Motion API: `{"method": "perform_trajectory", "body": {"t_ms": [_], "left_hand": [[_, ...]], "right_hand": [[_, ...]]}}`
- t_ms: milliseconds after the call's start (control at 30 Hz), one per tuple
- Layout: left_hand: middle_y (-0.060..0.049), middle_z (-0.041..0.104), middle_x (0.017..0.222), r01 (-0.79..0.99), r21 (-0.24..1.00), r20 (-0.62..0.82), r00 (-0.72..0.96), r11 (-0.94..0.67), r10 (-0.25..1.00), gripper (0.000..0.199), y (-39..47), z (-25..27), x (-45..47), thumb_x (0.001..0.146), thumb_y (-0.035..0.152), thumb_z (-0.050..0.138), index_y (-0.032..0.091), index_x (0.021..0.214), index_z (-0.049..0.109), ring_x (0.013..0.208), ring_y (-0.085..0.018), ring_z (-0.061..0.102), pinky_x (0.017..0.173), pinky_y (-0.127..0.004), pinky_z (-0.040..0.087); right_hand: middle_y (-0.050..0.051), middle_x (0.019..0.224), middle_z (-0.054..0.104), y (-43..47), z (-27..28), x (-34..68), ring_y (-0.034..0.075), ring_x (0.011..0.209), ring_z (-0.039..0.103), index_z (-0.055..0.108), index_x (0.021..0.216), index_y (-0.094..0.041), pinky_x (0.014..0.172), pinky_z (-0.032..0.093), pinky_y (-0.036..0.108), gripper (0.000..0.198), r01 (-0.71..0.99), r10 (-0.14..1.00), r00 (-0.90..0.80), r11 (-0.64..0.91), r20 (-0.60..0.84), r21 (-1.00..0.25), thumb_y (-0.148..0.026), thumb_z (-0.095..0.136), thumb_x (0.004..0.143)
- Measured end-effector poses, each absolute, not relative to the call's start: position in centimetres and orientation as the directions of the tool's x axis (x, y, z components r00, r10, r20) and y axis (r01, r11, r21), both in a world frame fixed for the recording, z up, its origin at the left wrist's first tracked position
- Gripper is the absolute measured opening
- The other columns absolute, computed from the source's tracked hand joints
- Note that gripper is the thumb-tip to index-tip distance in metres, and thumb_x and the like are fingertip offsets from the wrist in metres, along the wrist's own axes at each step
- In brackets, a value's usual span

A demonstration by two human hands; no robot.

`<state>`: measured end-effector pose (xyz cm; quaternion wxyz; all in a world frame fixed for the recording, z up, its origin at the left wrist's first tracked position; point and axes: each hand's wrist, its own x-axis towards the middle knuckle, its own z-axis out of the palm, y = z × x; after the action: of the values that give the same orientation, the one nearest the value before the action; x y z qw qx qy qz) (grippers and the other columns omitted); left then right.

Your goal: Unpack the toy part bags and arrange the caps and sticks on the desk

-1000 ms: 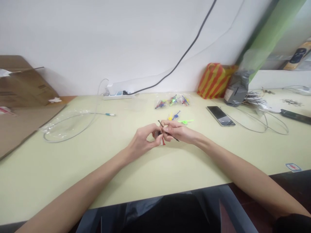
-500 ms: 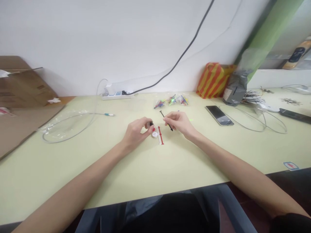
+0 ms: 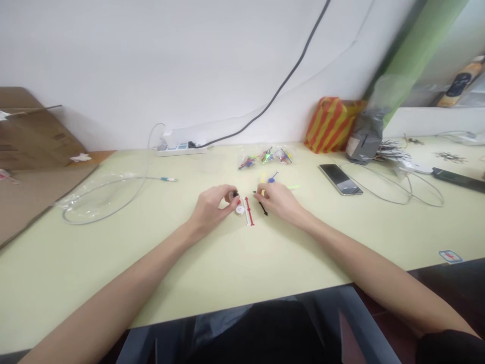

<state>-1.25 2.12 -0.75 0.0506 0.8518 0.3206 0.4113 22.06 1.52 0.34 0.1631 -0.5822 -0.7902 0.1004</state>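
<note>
Between the thumb and fingers of my left hand [image 3: 212,205] is a small black round piece [image 3: 235,194]. Just below those fingertips a white round piece [image 3: 240,210] lies on the table, with a bit of red beside it. A white stick [image 3: 248,212] and a red arrow-ended stick [image 3: 250,211] lie side by side between my hands. My right hand [image 3: 278,201] pinches a black arrow-ended stick [image 3: 263,207] at its upper part, low over the table to the right of the red one. Behind the right hand lie a blue piece [image 3: 272,180] and a yellow-green stick [image 3: 294,187].
Clear bags of coloured pieces [image 3: 266,155] lie near the wall. A power strip [image 3: 182,148] and white cable [image 3: 113,202] are to the left, with cardboard [image 3: 34,187] beyond. A phone [image 3: 340,179], striped bag [image 3: 329,126] and grey pouch [image 3: 364,137] stand or lie to the right.
My right hand has moved down and slightly toward me, bringing the black stick beside the red one. The blue piece behind it now shows. My left hand keeps its grip.
</note>
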Motion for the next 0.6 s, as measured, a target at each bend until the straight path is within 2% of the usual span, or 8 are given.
{"method": "perform_trajectory", "body": {"t_ms": [200, 400, 600], "left_hand": [[0.001, 0.066, 0.077, 0.524, 0.347, 0.648, 0.465, -0.777, 0.603, 0.009, 2.1, -0.8, -1.2, 0.096, 0.025, 0.057, 0.02, 0.101, 0.063, 0.068, -0.013, 0.059, 0.074, -0.028, 0.049], [0.003, 0.068, 0.077, 0.526, 0.337, 0.64, 0.48, -0.781, 0.6, 0.008, 2.1, -1.0, -1.2, 0.096, 0.025, 0.059, 0.021, 0.102, 0.062, 0.069, -0.013, 0.061, 0.072, -0.026, 0.047], [0.002, 0.068, 0.077, 0.536, 0.353, 0.621, 0.478, -0.767, 0.621, 0.01, 2.2, -1.1, -1.2, 0.096, 0.026, 0.059, 0.021, 0.103, 0.063, 0.07, -0.013, 0.063, 0.073, -0.027, 0.046]], "right_hand": [[0.007, 0.096, 0.075, 1.9, 1.6, 23.3, 0.019, 0.085, 0.065, 0.074, 0.097, -0.02, 0.07, 0.037, 0.027, 0.018, 0.861, 0.926, -0.355, 0.376, 0.125, -0.342, -0.017, 0.056, 0.096], [0.006, 0.095, 0.075, 2.2, 1.2, 23.1, 0.02, 0.09, 0.064, 0.074, 0.089, -0.02, 0.072, 0.036, 0.027, 0.016, 0.832, 0.893, -0.438, 0.447, 0.105, -0.328, -0.015, 0.06, 0.093], [0.007, 0.095, 0.073, 1.7, 1.4, 22.8, 0.02, 0.089, 0.063, 0.075, 0.089, -0.021, 0.069, 0.034, 0.028, 0.021, 0.829, 0.863, -0.495, 0.505, 0.106, -0.242, -0.014, 0.056, 0.094]]}}
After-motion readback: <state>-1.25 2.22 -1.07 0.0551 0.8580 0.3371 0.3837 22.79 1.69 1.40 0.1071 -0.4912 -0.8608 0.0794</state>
